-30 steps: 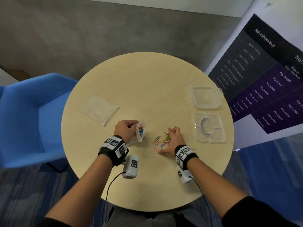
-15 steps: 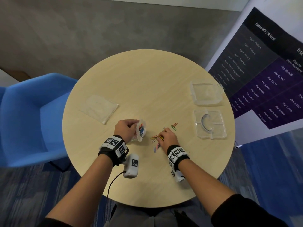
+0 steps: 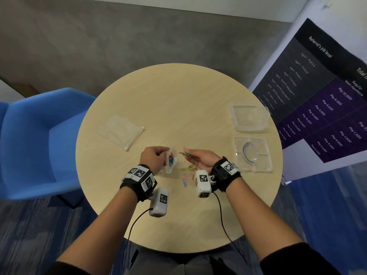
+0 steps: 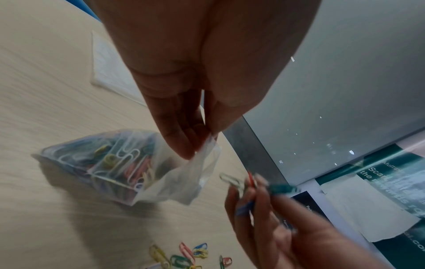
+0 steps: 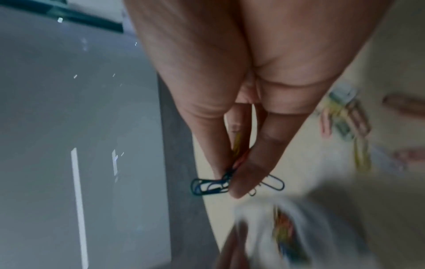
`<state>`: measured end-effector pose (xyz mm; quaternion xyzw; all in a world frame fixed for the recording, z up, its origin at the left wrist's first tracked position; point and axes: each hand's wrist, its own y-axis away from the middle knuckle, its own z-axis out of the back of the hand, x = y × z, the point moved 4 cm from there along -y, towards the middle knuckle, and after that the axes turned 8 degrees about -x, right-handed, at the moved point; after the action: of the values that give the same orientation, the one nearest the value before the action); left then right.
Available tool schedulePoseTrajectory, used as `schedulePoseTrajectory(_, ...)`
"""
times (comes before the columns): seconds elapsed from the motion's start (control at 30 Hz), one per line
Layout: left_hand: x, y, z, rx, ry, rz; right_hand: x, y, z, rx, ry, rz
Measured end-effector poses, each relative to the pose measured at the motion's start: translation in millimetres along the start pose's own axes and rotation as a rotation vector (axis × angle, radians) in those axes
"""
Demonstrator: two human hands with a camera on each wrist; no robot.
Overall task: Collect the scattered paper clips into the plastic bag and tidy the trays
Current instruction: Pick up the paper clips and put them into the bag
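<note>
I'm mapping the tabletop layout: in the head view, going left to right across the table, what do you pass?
flat plastic bag → left hand pinching the bag of paper clips → right hand pinching a few clips → two clear trays

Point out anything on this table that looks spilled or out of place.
Coloured paper clips lie loose on the table between the hands, outside the plastic bag that the left hand pinches open. The right hand pinches a few more. A second bag lies flat, apart.
</note>
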<state>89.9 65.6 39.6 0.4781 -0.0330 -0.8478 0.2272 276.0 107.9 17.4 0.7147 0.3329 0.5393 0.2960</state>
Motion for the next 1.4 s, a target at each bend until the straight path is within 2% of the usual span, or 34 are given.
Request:
schedulePoseTrajectory(0.07, -3, 1, -1, -0.007, 0.005, -0.016, -3, 10, -22, 0.039, 0.137, 0.029)
schedulePoseTrajectory(0.23, -9, 5, -4, -0.003, -0.036, -0.055, -10, -2, -49, -0.119, 0.455, 0.178)
schedulePoseTrajectory(0.37, -8, 6, -2, 0.001, -0.021, -0.045, -9, 3, -73, -0.133, 0.861, 0.289)
schedulePoseTrajectory(0.43, -7, 4, 0, 0.007, -0.018, -0.054, -5, 13, -77, -0.149, 0.999, 0.395)
schedulePoseTrajectory(0.53, -6, 1, 2, 0.009, -0.008, -0.051, 3, 19, -75, -0.196, 1.022, 0.574)
schedulePoseTrajectory(0.63, -3, -1, 7, -0.014, 0.012, -0.021, 13, 14, -56, -0.222, 0.849, 0.629)
schedulePoseTrajectory(0.7, 1, -3, 9, -0.027, 0.033, 0.0, 23, 4, -23, -0.375, 0.856, 0.692)
schedulePoseTrajectory(0.73, 3, -4, 11, -0.032, 0.037, 0.005, 25, -4, -3, -0.468, 0.931, 0.692)
schedulePoseTrajectory(0.77, 4, -4, 13, -0.035, 0.037, 0.007, 23, -13, 17, -0.527, 1.037, 0.628)
schedulePoseTrajectory(0.83, 6, -4, 16, -0.044, 0.039, 0.004, 3, -32, 46, -0.554, 1.274, 0.413)
schedulePoseTrajectory(0.9, 6, -4, 17, -0.052, 0.036, 0.001, -19, -42, 49, -0.521, 1.42, 0.385)
schedulePoseTrajectory(1.07, 6, -5, 15, -0.062, 0.031, 0.003, -64, -29, 10, -0.264, 1.548, 0.573)
schedulePoseTrajectory(1.2, 4, -6, 14, -0.056, 0.011, -0.007, -95, -20, 9, -0.135, 1.749, 0.711)
schedulePoseTrajectory(1.4, 4, -4, 13, -0.053, 0.025, 0.01, -95, -17, 18, -0.052, 1.846, 1.027)
